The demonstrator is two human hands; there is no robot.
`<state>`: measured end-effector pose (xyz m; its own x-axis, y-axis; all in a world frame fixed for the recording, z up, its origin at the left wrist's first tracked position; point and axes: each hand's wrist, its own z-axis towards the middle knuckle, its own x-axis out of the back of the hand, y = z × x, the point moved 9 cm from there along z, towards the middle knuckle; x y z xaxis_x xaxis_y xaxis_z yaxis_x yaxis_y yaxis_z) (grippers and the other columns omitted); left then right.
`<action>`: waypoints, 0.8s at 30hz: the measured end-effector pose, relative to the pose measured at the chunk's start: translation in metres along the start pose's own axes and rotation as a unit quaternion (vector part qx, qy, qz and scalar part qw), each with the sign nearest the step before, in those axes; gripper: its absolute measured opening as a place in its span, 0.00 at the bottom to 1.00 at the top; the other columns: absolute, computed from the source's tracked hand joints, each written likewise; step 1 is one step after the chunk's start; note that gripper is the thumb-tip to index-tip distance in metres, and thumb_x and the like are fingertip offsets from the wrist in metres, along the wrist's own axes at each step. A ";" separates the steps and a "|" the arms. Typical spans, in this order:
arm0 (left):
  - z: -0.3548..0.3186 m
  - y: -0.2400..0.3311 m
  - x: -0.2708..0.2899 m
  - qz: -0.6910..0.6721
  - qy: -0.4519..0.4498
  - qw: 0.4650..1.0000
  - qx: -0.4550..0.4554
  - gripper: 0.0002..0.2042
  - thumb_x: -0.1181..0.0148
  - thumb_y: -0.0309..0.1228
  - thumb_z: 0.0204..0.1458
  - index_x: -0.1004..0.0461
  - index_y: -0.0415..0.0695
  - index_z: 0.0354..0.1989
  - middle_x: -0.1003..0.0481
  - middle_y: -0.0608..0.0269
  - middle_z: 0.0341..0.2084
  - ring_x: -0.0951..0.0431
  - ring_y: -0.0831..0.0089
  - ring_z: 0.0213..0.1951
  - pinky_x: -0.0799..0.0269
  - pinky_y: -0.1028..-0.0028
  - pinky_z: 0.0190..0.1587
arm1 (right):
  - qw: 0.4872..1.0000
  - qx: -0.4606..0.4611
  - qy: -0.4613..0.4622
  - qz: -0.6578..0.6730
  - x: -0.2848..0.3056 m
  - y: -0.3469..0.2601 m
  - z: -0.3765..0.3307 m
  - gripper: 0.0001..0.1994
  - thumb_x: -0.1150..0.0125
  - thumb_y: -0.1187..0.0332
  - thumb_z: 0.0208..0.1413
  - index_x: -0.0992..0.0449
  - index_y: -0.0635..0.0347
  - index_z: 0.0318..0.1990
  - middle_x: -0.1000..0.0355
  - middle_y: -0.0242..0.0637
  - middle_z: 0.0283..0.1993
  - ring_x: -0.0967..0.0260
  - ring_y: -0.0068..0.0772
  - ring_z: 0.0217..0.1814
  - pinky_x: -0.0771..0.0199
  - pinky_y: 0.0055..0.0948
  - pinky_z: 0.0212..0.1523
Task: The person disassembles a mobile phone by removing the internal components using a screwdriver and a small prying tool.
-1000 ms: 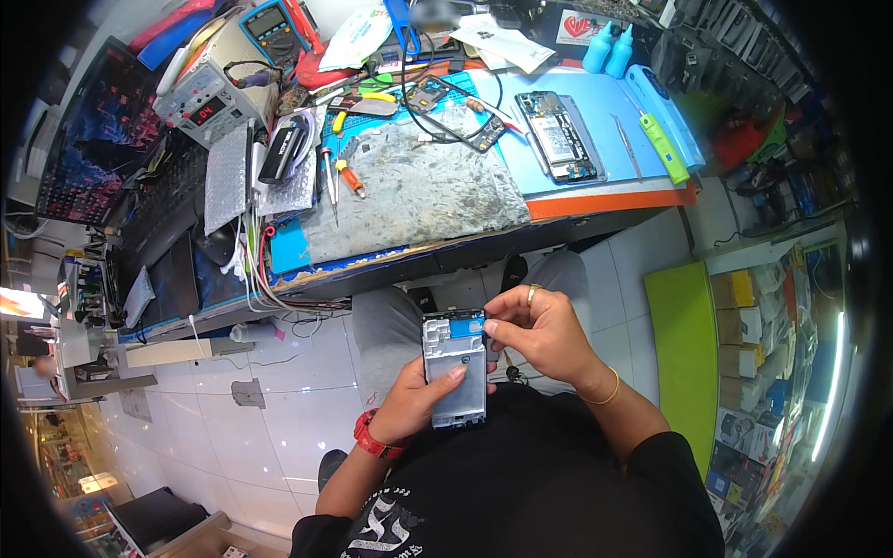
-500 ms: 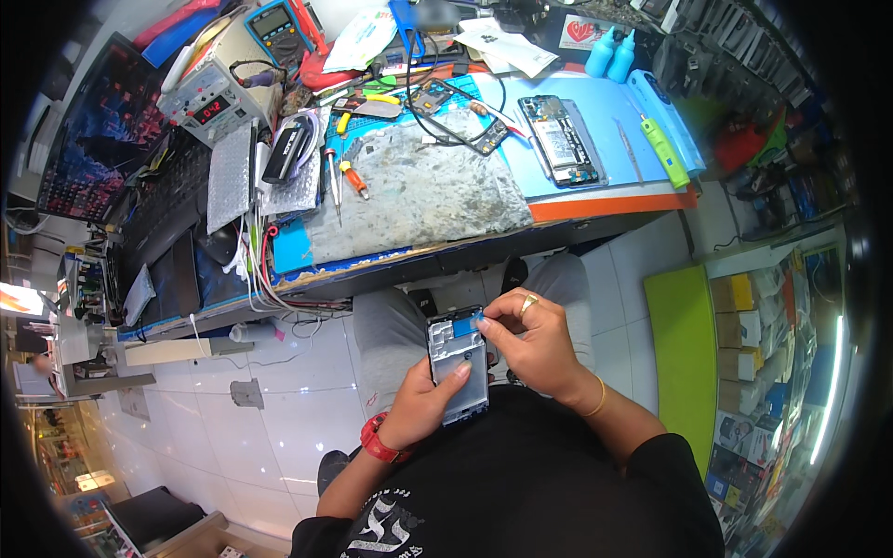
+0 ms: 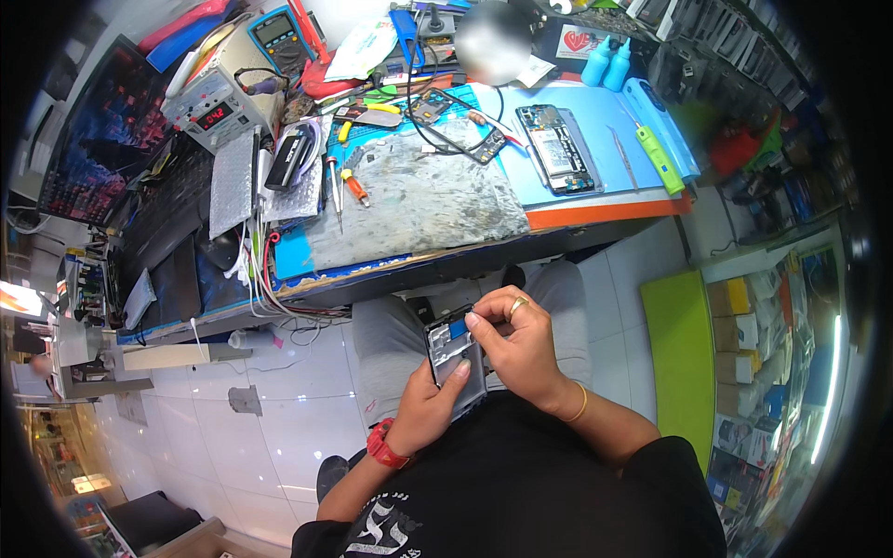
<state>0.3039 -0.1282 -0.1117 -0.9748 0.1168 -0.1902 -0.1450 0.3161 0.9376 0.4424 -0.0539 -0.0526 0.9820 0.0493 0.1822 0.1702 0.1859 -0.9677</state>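
Over my lap, my left hand (image 3: 430, 405) is closed around the lower left side of an opened phone frame (image 3: 448, 352), its thumb lying across the inner face. The frame is slim and dark-edged, with silvery metal inside and a blue patch (image 3: 458, 329) near its upper end. At the upper right corner, my right hand (image 3: 523, 346) pinches with thumb and forefinger; whatever is between the fingertips is hidden. An opened phone (image 3: 559, 153) with exposed battery and boards lies on the bench's blue sheet (image 3: 609, 172).
The bench ahead carries a stained grey mat (image 3: 419, 191), an orange-handled screwdriver (image 3: 354, 187), tweezers (image 3: 623, 156) and a green tool (image 3: 659, 160). A power supply (image 3: 209, 116) and multimeter (image 3: 277, 35) stand back left. Cables (image 3: 263, 270) hang over the front edge. A lime-green panel (image 3: 684, 363) is at right.
My right hand has shifted slightly left and up along the frame's upper corner, covering more of it. The frame has tilted a little. A pale blurred round shape now appears behind the bench.
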 end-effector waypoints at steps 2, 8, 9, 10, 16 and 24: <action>0.000 0.000 0.000 -0.020 -0.001 1.000 0.004 0.16 0.45 0.32 0.68 0.30 0.35 0.60 0.23 0.64 0.46 0.26 0.80 0.46 0.27 0.75 0.50 | 0.999 -0.024 -0.002 0.026 -0.004 0.006 0.000 0.04 0.34 0.77 0.59 0.23 0.68 0.35 0.26 0.36 0.39 0.26 0.21 0.37 0.23 0.21 0.34; 0.002 0.004 0.005 -0.058 -0.012 0.998 0.014 0.16 0.45 0.29 0.68 0.31 0.36 0.60 0.23 0.62 0.50 0.22 0.77 0.48 0.25 0.73 0.51 | 0.993 -0.079 -0.041 0.073 -0.015 0.020 0.003 0.06 0.35 0.76 0.61 0.25 0.66 0.42 0.27 0.33 0.42 0.27 0.17 0.37 0.22 0.21 0.36; 0.003 0.006 0.006 -0.066 -0.017 0.998 0.015 0.16 0.45 0.29 0.68 0.31 0.37 0.60 0.23 0.61 0.50 0.22 0.77 0.47 0.24 0.73 0.51 | 0.988 -0.107 -0.045 0.103 -0.017 0.023 0.002 0.08 0.36 0.77 0.61 0.27 0.66 0.45 0.27 0.34 0.43 0.27 0.18 0.38 0.22 0.21 0.37; 0.003 0.008 0.009 -0.088 -0.010 0.996 0.020 0.16 0.45 0.31 0.68 0.31 0.37 0.60 0.23 0.60 0.50 0.22 0.76 0.48 0.24 0.72 0.51 | 0.981 -0.136 -0.050 0.132 -0.020 0.025 0.001 0.10 0.36 0.77 0.61 0.28 0.65 0.48 0.27 0.35 0.44 0.27 0.18 0.39 0.22 0.21 0.38; 0.013 0.051 0.077 -0.075 0.122 0.990 -0.011 0.20 0.40 0.33 0.64 0.31 0.38 0.61 0.23 0.59 0.51 0.23 0.76 0.49 0.25 0.72 0.52 | 0.968 -0.167 -0.071 0.173 -0.010 0.033 -0.008 0.19 0.34 0.75 0.61 0.33 0.64 0.56 0.28 0.37 0.50 0.28 0.22 0.49 0.22 0.23 0.47; 0.087 0.233 0.311 0.246 0.258 0.916 -0.185 0.12 0.40 0.27 0.63 0.26 0.36 0.51 0.20 0.61 0.41 0.22 0.79 0.38 0.26 0.74 0.45 | 0.977 0.061 0.094 -0.181 0.105 -0.022 0.051 0.08 0.33 0.72 0.56 0.23 0.67 0.40 0.25 0.42 0.38 0.24 0.37 0.37 0.24 0.31 0.39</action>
<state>-0.0180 0.0639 0.0223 -0.8745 -0.3307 0.3548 0.3782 -0.0070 0.9257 0.5374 -0.0033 -0.0034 0.8588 -0.2205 0.4623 0.5095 0.2741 -0.8157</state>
